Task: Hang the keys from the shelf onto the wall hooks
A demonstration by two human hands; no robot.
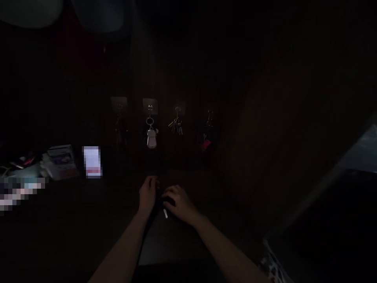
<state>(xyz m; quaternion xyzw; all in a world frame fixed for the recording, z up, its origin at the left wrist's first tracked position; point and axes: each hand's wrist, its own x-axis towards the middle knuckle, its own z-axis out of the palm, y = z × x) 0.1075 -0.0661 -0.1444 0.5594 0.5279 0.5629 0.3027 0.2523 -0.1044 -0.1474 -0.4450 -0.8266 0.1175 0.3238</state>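
The scene is very dim. My left hand [149,193] and my right hand [179,203] are close together low in the middle of the view, with fingers curled over a small dark object [166,201]. A short white strip [165,213] sticks out below it, perhaps a cable or tag. The darkness hides what the object is and how each hand grips it. Both hands seem to hold it, though the right hand's contact is clearer.
Several adhesive wall hooks stand in a row ahead, holding a white key fob [151,138] and a bunch of keys [176,125]. A lit, blurred card [92,162] and a boxed package [60,161] stand at the left. A dark panel edge slants at the right.
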